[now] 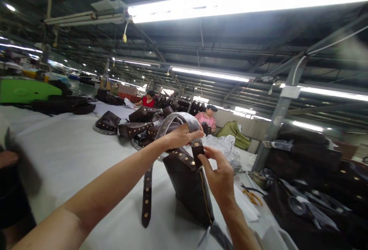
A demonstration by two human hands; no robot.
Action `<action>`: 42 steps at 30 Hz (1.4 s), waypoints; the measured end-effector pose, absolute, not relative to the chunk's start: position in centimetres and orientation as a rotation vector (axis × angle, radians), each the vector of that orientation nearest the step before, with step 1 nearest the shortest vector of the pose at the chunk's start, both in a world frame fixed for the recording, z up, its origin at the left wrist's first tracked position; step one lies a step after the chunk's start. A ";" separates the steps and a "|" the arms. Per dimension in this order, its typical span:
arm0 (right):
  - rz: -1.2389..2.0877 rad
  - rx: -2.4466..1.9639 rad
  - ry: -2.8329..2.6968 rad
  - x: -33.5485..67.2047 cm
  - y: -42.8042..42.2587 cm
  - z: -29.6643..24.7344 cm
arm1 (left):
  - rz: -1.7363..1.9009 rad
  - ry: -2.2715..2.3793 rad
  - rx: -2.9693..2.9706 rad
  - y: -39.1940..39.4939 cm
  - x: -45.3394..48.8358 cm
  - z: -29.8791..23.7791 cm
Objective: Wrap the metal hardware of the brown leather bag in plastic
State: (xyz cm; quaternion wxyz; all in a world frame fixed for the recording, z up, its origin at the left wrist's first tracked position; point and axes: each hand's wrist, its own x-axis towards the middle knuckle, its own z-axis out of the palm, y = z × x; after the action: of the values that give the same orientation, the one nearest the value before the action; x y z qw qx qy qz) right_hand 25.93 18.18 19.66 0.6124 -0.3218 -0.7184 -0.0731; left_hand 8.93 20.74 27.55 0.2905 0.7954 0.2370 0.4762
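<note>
A dark brown leather bag (186,188) with a gold zipper stands tilted on the white-covered table in front of me. Its strap (147,196) carries gold studs, and part of it, wrapped in clear plastic, loops up over my left wrist while one end hangs down. My left hand (184,135) is closed around the wrapped strap above the bag. With thumb and fingers, my right hand (220,169) pinches the studded strap piece at the bag's upper corner. The fingertips' far side is hidden.
Several brown studded bags (138,127) lie piled beyond. Crumpled clear plastic (224,148) and orange-handled pliers (252,197) are at the right, near a metal post (276,123) and dark stacked material (304,158). Two people work further back; another person's arm (8,158) shows at left.
</note>
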 end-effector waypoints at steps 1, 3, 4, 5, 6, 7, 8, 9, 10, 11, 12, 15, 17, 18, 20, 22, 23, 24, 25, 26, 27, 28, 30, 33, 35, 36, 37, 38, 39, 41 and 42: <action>-0.265 -0.722 -1.665 26.3 18.1 20.0 | 1.252 0.634 2.149 20.8 9.1 27.7; -0.459 -0.696 -1.709 26.9 18.0 20.6 | 1.208 0.658 2.176 21.0 9.3 27.7; -0.547 -0.686 -1.746 27.2 18.0 21.0 | 1.193 0.675 2.171 21.1 9.4 27.7; -0.629 -0.673 -1.793 27.4 18.0 21.3 | 1.182 0.687 2.158 21.2 9.5 27.7; -0.706 -0.661 -1.840 27.7 18.0 21.6 | 1.175 0.694 2.139 21.2 9.6 27.7; -0.777 -0.649 -1.881 27.9 18.1 21.9 | 1.171 0.697 2.117 21.3 9.7 27.7; -0.842 -0.640 -1.915 28.1 18.1 22.2 | 1.168 0.697 2.097 21.3 9.8 27.8; -0.903 -0.631 -1.938 28.3 18.2 22.5 | 1.165 0.697 2.084 21.4 9.9 27.9; -0.956 -0.624 -1.958 28.5 18.3 22.7 | 1.159 0.694 2.081 21.4 10.0 28.0; -1.004 -0.620 -1.970 28.6 18.4 23.0 | 1.153 0.687 2.083 21.5 10.1 28.1; -1.045 -0.618 -1.983 28.8 18.4 23.2 | 1.147 0.676 2.089 21.6 10.2 28.2; -1.157 -0.634 -2.029 28.9 18.3 24.1 | 1.132 0.647 2.105 22.2 10.4 28.4; -1.231 -0.651 -2.059 28.8 18.1 24.9 | 1.133 0.668 2.095 22.5 10.6 28.5; -1.266 -0.653 -2.070 28.8 18.0 25.2 | 1.134 0.681 2.085 22.7 10.6 28.5; -1.330 -0.635 -2.076 28.7 17.9 25.8 | 1.123 0.680 2.071 22.9 10.7 28.5; -1.388 -0.609 -2.067 28.6 17.9 26.1 | 1.105 0.644 2.060 22.9 10.8 28.6; -1.408 -0.604 -2.062 28.6 18.0 26.1 | 1.096 0.624 2.052 22.9 10.9 28.6; -1.420 -0.607 -2.058 28.6 18.2 26.2 | 1.089 0.608 2.039 22.8 11.0 28.6; -1.420 -0.614 -2.058 28.7 18.5 26.2 | 1.086 0.601 2.022 22.8 11.0 28.6; -1.411 -0.623 -2.061 28.7 18.7 26.2 | 1.085 0.601 2.008 22.8 11.1 28.7; -1.397 -0.631 -2.067 28.8 19.0 26.3 | 1.081 0.602 2.002 22.8 11.2 28.7; -1.384 -0.635 -2.074 28.9 19.3 26.3 | 1.078 0.606 2.008 22.8 11.2 28.8; -1.372 -0.616 -2.088 29.0 19.6 26.4 | 1.083 0.618 2.038 23.0 11.4 28.8; -1.377 -0.562 -2.111 29.0 19.8 26.6 | 1.126 0.676 2.079 23.4 11.6 28.8; -1.371 -0.537 -2.129 29.1 19.7 26.7 | 1.151 0.728 2.080 23.5 11.7 28.7; -1.364 -0.535 -2.137 29.1 19.7 26.7 | 1.153 0.742 2.072 23.4 11.8 28.7; -1.353 -0.538 -2.143 29.2 19.7 26.8 | 1.157 0.748 2.054 23.4 11.9 28.7; -1.340 -0.544 -2.150 29.3 19.7 26.8 | 1.163 0.744 2.029 23.3 12.0 28.7; -1.326 -0.552 -2.159 29.3 19.6 26.9 | 1.171 0.739 2.001 23.2 12.0 28.7; -1.297 -0.561 -2.187 29.5 19.6 26.9 | 1.185 0.738 1.949 23.0 12.2 28.7; -1.282 -0.560 -2.203 29.5 19.5 26.9 | 1.191 0.738 1.932 22.9 12.3 28.6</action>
State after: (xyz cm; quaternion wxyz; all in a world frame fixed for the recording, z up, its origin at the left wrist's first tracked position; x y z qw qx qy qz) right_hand 29.55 19.54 26.92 0.2631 -0.2070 -0.8144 -0.4740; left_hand 12.26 22.89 28.63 0.3685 0.7526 0.2876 0.4638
